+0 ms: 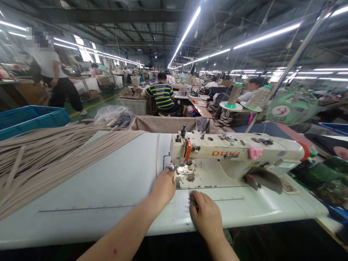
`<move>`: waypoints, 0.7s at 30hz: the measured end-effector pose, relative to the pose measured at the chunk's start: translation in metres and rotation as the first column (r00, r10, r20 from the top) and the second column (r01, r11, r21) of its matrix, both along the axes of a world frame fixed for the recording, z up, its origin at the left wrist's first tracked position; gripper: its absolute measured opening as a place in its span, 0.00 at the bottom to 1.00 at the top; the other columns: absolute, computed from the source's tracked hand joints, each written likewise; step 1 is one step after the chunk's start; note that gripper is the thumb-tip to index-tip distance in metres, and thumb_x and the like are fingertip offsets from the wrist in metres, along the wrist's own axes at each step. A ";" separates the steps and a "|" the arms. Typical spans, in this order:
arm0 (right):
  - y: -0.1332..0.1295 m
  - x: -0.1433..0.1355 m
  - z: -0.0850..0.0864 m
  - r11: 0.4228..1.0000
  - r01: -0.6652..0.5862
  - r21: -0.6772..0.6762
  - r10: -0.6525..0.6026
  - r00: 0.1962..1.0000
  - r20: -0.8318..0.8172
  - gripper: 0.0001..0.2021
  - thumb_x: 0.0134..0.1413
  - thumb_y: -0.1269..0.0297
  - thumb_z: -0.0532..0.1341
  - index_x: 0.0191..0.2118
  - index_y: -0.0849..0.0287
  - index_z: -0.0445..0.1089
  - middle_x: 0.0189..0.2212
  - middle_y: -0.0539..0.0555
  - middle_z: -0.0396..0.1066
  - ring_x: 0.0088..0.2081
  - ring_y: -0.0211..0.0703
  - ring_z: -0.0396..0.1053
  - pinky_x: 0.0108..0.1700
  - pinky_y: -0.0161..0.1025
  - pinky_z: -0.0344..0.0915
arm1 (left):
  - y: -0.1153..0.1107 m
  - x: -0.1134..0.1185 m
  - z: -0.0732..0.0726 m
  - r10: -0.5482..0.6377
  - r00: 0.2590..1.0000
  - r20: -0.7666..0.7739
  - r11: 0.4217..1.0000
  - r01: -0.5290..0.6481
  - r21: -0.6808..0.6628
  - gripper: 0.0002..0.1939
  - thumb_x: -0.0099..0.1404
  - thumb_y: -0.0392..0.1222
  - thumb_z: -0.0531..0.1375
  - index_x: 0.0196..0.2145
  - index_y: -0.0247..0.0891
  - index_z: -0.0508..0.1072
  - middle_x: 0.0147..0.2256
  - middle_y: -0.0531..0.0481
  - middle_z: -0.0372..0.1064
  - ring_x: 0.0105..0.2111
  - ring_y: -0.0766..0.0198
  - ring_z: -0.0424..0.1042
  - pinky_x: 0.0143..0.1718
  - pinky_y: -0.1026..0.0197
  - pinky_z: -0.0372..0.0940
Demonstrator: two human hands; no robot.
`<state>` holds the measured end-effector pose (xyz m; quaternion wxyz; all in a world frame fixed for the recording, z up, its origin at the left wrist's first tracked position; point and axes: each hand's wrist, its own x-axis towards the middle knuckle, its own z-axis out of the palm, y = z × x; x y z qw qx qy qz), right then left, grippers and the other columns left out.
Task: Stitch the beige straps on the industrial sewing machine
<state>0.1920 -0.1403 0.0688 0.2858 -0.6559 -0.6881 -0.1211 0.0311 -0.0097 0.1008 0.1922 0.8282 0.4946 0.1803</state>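
Observation:
A white sewing machine (244,148) stands on the pale work table (103,181). Beside its needle area, at the left edge of the machine bed, my left hand (164,185) has its fingers drawn together at a small grey piece (170,168); the fingertips are partly hidden. My right hand (206,214) rests near the table's front edge, its fingers curled round a small metal tool, perhaps snippers (191,203). A narrow beige strip (157,156) runs up the table, left of the machine head.
Long beige strips (54,156) lie heaped across the table's left side. Behind are a blue crate (32,117), a cloth-lined bin (163,124), thread cones (235,94) and a green fan (293,107). A seated person (161,95) and a walking person (54,72) are beyond.

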 end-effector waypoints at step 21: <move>-0.004 0.002 -0.003 0.999 -0.037 0.010 0.037 0.995 -0.096 0.15 0.54 0.75 0.55 0.46 0.59 0.71 0.32 0.54 0.74 0.35 0.48 0.72 0.39 0.42 0.67 | -0.051 0.005 0.030 -0.112 0.985 -0.128 0.956 0.072 -0.283 0.26 0.67 0.41 0.54 0.61 0.30 0.65 0.57 0.33 0.64 0.56 0.50 0.71 0.60 0.55 0.62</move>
